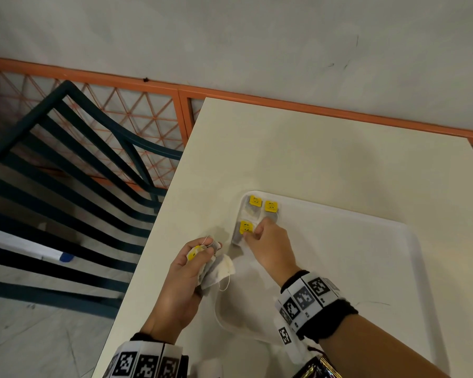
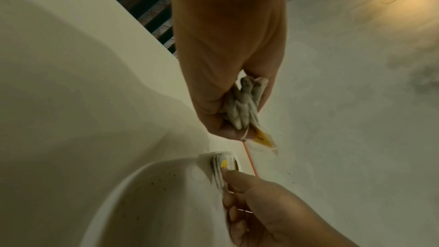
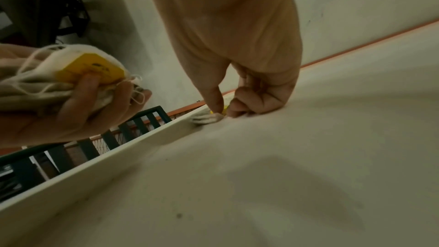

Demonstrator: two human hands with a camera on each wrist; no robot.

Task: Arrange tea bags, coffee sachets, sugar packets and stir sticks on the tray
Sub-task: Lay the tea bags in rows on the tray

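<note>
A white tray (image 1: pixel 339 241) lies on the cream table (image 1: pixel 284 148). Three tea bags with yellow tags sit in its far left corner: two at the back (image 1: pixel 255 201) (image 1: pixel 271 206) and one in front (image 1: pixel 245 227). My right hand (image 1: pixel 253 231) pinches that front tea bag (image 3: pixel 206 117) at its tag, thumb pressed down and the other fingers curled (image 3: pixel 251 100). My left hand (image 1: pixel 202 251) hovers just left of the tray and grips a bundle of several tea bags (image 1: pixel 216 271) (image 2: pixel 242 104) with strings and a yellow tag (image 3: pixel 90 70).
The table's left edge runs close beside my left hand. Past it stands a dark green slatted chair (image 1: pixel 66 165) before an orange mesh fence (image 1: pixel 148 110). The tray's right part is bare white. Its raised rim (image 3: pixel 95 166) borders the tea bags.
</note>
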